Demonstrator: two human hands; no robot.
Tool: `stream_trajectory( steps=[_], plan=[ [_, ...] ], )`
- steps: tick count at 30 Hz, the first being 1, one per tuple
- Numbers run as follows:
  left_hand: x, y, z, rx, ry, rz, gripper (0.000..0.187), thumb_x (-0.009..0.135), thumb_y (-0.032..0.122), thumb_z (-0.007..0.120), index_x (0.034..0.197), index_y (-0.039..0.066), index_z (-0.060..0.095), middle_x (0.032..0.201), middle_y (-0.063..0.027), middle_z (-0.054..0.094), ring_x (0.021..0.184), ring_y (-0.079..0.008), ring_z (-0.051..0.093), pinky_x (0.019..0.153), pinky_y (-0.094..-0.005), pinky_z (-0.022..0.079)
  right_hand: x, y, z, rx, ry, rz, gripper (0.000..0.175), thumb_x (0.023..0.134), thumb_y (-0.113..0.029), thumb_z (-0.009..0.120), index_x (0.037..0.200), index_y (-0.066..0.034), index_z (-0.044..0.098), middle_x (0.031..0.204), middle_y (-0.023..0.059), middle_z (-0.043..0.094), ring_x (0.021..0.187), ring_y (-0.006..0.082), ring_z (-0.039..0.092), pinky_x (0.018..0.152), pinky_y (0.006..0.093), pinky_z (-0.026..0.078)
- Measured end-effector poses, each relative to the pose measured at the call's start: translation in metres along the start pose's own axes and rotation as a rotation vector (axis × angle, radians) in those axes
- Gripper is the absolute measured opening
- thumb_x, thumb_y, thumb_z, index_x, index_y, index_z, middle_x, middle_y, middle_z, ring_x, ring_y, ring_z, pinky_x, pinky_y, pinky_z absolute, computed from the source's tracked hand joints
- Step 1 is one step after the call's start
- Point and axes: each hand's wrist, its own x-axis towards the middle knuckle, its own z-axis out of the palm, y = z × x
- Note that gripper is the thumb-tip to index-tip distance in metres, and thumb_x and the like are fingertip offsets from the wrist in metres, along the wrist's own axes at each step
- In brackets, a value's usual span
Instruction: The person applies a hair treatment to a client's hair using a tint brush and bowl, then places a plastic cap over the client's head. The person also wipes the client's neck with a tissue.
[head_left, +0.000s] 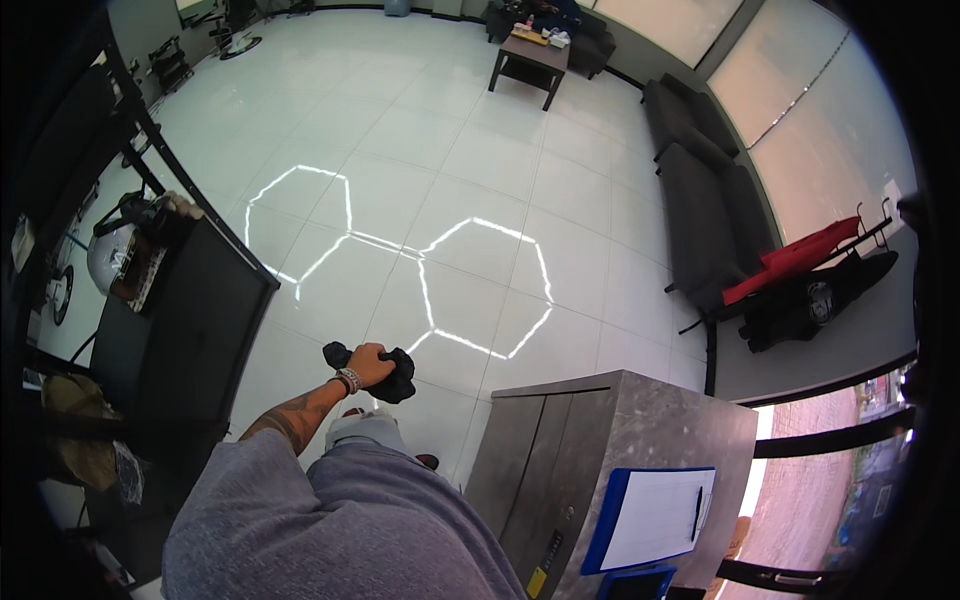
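My left hand (370, 365) is closed around a bunched black item (394, 382), perhaps cloth or a plastic bag; part of it sticks out on the far side of the wrist. A beaded bracelet and a dark band circle that wrist. The hand is held out in front of my body, above the white tiled floor (465, 375). My right hand is out of view. To the right stands a grey stone-look cabinet (675, 427), and on its top lie a blue clipboard with paper (652, 517) and a black pen (697, 514).
At the left is a black counter (180, 330) bearing a helmet (120, 259). Dark sofas (709, 217) line the right wall, near a rack with a red garment (795, 259) and a black one (817, 300). A low table (531, 56) stands far off, with a person seated behind it.
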Motion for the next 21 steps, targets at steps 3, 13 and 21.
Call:
stream_trajectory(
  steps=[3,13,21],
  plan=[
    [-0.005,-0.007,-0.009,-0.016,0.035,-0.069,0.039,0.074,0.033,0.070,0.087,-0.003,0.075,0.085,-0.0245,0.073,0.084,-0.0400,0.072,0.080,-0.0459,0.057,-0.005,-0.037,0.001,0.121,-0.014,-0.012,0.039,0.099,-0.024,0.068,0.131,-0.0022,0.062,0.121,0.0170,0.068,0.109,0.0342,0.067,0.090,0.0481,0.057],
    [0.056,-0.016,-0.073,-0.408,0.177,-0.213,0.036,0.076,0.032,0.072,0.087,-0.002,0.074,0.080,-0.0201,0.074,0.076,-0.0314,0.072,0.073,-0.0409,0.056,-0.056,-0.292,0.024,0.677,-0.082,-0.043,0.041,0.100,-0.024,0.065,0.135,-0.0035,0.061,0.126,0.0170,0.067,0.113,0.0330,0.067,0.091,0.0481,0.058],
    [0.208,-0.093,-0.175,-0.678,0.424,-0.189,0.017,0.087,0.015,0.073,0.086,-0.002,0.070,0.074,-0.0038,0.068,0.068,-0.0096,0.060,0.065,-0.0302,0.051,-0.158,-0.603,0.065,1.109,-0.229,-0.066,0.042,0.102,-0.024,0.064,0.139,-0.0045,0.060,0.130,0.0170,0.067,0.116,0.0320,0.067,0.092,0.0481,0.059]
  ],
)
